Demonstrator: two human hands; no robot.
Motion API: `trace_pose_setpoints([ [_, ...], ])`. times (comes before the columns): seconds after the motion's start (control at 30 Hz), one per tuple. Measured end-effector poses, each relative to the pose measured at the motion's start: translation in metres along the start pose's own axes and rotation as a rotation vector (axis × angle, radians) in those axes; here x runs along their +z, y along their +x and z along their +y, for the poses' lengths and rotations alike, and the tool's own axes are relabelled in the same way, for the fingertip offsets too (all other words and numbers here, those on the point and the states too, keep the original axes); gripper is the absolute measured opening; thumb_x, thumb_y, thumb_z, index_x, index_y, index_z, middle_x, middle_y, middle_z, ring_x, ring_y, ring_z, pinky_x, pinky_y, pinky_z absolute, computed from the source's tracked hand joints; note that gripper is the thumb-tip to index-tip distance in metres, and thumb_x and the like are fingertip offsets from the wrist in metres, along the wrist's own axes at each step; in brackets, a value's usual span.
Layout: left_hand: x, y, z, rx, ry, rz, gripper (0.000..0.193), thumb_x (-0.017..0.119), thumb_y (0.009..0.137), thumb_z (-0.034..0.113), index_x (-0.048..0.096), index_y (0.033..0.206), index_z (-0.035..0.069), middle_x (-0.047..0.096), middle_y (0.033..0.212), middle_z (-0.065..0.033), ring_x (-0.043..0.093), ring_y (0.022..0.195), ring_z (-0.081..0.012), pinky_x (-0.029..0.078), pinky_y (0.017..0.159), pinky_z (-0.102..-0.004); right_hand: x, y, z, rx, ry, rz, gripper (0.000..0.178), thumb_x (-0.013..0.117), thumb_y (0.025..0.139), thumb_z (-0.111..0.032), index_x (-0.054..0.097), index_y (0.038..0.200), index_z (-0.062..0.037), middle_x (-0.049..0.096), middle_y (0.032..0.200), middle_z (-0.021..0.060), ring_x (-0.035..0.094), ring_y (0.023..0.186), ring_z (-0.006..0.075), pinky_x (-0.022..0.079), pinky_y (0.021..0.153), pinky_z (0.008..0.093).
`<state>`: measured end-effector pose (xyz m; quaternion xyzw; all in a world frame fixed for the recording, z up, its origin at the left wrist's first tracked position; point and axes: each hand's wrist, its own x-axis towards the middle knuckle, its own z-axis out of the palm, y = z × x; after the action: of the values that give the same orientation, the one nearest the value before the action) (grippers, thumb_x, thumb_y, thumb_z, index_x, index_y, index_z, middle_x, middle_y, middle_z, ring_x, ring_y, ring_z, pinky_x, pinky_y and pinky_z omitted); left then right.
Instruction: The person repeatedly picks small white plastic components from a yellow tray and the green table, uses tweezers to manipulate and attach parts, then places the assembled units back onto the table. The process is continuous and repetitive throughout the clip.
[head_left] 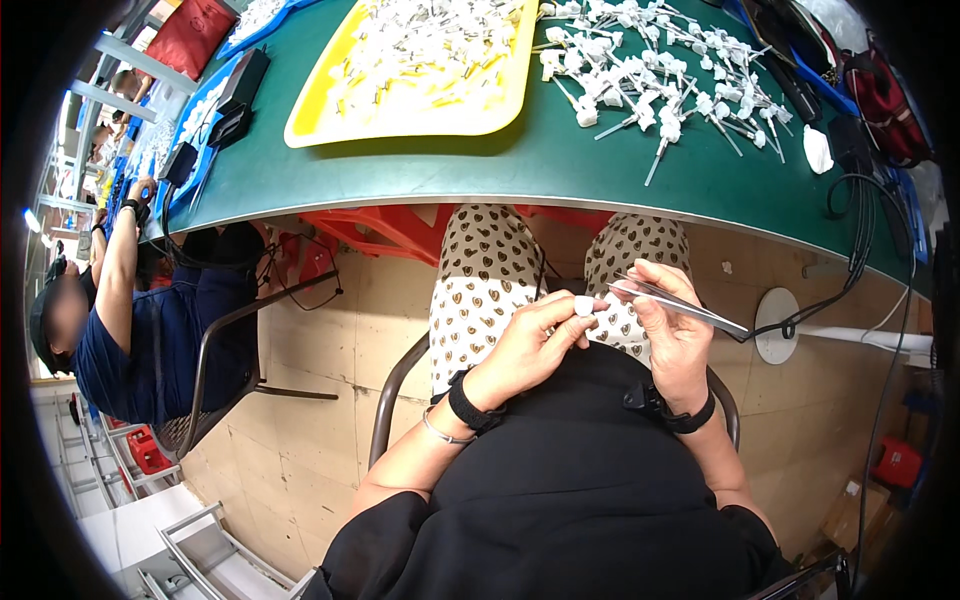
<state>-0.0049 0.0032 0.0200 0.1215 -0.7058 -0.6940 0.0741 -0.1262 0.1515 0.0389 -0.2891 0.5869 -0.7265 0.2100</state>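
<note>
My left hand [545,340] pinches a small white plastic part [584,306] between thumb and fingertips, above my lap. Close beside it on the right, my right hand [672,325] is closed around metal tweezers [690,308]. Their tips point left, toward the white part; whether they touch it I cannot tell. Ahead of my hands, a yellow tray [410,128] on the green table holds many small white and metallic pieces. To its right lies a loose pile of white plastic parts with thin stems [665,75].
The green table's [600,180] front edge runs across beyond my knees. Black cables [858,235] hang off its right side by a white pole [850,336]. A single white piece [817,149] lies near that corner. At left, another person [165,340] sits by blue trays [200,120].
</note>
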Motion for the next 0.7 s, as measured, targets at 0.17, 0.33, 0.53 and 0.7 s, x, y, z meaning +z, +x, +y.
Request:
trace_pose_setpoints([
  [0.17, 0.0, 0.0, -0.001, 0.013, -0.015, 0.011, 0.024, 0.056, 0.103, 0.005, 0.067, 0.124, 0.0, 0.065, 0.101, -0.006, 0.064, 0.08, -0.0104, 0.054, 0.075, -0.0243, -0.003, 0.0, 0.002, 0.017, -0.007, -0.007, 0.031, 0.066, 0.097, -0.003, 0.063, 0.127, 0.0033, 0.06, 0.124, 0.012, 0.067, 0.111, 0.022, 0.055, 0.097, 0.0337],
  [0.33, -0.007, 0.006, 0.018, 0.178, 0.092, 0.132, 0.02, 0.061, 0.1, 0.003, 0.071, 0.117, -0.002, 0.063, 0.097, -0.0052, 0.06, 0.075, -0.0093, 0.052, 0.068, -0.0236, -0.006, 0.004, -0.003, 0.023, -0.028, 0.029, 0.029, 0.065, 0.098, -0.006, 0.064, 0.126, 0.0032, 0.065, 0.12, 0.0122, 0.068, 0.109, 0.0201, 0.054, 0.096, 0.0319],
  [0.53, -0.092, 0.074, 0.11, 0.539, 0.624, 0.567, 0.019, 0.065, 0.098, 0.007, 0.073, 0.114, -0.001, 0.067, 0.087, 0.0003, 0.053, 0.067, -0.0056, 0.044, 0.061, -0.0216, -0.007, 0.001, -0.006, 0.06, 0.021, 0.029, 0.029, 0.064, 0.1, -0.009, 0.063, 0.126, 0.0036, 0.071, 0.114, 0.0126, 0.069, 0.106, 0.0189, 0.055, 0.094, 0.0311],
  [0.7, -0.153, 0.121, 0.134, 0.662, 1.146, 0.823, 0.056, 0.078, 0.091, 0.018, 0.055, 0.138, -0.003, 0.067, 0.117, -0.0179, 0.069, 0.096, -0.0216, 0.056, 0.079, -0.0306, -0.005, 0.002, -0.009, 0.063, 0.074, 0.036, 0.029, 0.063, 0.101, -0.009, 0.061, 0.126, 0.0048, 0.07, 0.114, 0.0136, 0.069, 0.105, 0.0196, 0.056, 0.095, 0.0325],
])
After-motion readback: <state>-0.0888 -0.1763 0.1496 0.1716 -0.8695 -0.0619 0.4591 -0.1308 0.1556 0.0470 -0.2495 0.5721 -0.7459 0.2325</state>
